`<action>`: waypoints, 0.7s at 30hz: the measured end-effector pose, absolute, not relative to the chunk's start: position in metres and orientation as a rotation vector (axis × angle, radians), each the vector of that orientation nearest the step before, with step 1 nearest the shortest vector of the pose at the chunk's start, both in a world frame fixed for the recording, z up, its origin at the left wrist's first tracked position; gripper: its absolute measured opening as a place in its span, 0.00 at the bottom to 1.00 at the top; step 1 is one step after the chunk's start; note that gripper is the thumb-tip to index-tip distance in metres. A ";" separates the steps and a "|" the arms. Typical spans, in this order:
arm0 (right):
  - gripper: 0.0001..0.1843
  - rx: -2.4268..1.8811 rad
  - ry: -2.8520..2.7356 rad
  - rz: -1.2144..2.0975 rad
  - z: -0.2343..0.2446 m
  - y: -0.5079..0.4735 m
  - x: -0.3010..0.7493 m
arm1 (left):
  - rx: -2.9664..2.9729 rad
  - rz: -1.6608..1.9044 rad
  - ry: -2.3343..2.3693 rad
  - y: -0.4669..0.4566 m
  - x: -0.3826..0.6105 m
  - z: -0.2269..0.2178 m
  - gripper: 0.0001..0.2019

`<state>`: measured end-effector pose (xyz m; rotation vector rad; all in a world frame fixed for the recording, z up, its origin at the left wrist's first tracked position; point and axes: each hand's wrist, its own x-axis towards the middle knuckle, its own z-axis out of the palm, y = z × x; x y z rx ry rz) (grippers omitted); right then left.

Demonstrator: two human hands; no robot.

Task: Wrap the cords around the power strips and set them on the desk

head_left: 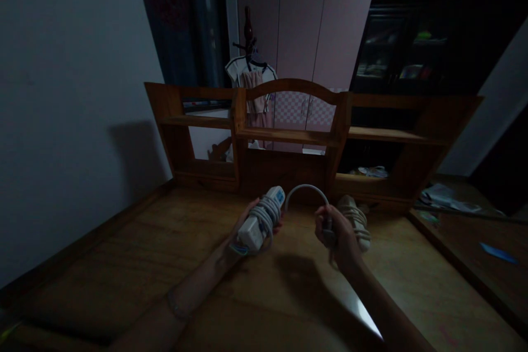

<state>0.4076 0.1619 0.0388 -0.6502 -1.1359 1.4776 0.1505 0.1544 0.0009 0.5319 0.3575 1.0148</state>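
Observation:
My left hand [244, 219] grips a white power strip [252, 232] with its grey cord [266, 213] wound several times around the middle. A loose end of that cord arches over to my right hand [339, 232], whose fingers are closed around the plug [328, 235] at its end. Both hands are held above the wooden surface. Just beyond my right hand, a second power strip [348, 203], beige and wrapped in its own cord, lies on the wood, partly hidden by the hand.
A wooden shelf unit [284, 135] stands along the far edge of the wooden surface [198, 275]. At left is a plain wall [82, 93]. Papers [447, 198] and a blue flat item [498, 252] lie on the lower surface at right. Pink cabinets [301, 38] stand behind.

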 end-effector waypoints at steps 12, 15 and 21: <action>0.23 -0.637 -1.495 1.612 0.027 0.148 0.392 | 0.441 1.040 0.255 0.135 0.136 0.022 0.35; 0.26 -0.572 -1.517 1.621 0.030 0.145 0.393 | 0.487 0.971 0.257 0.134 0.136 0.018 0.38; 0.32 -0.537 -1.443 1.638 0.038 0.142 0.395 | 0.596 0.895 0.232 0.139 0.139 0.013 0.36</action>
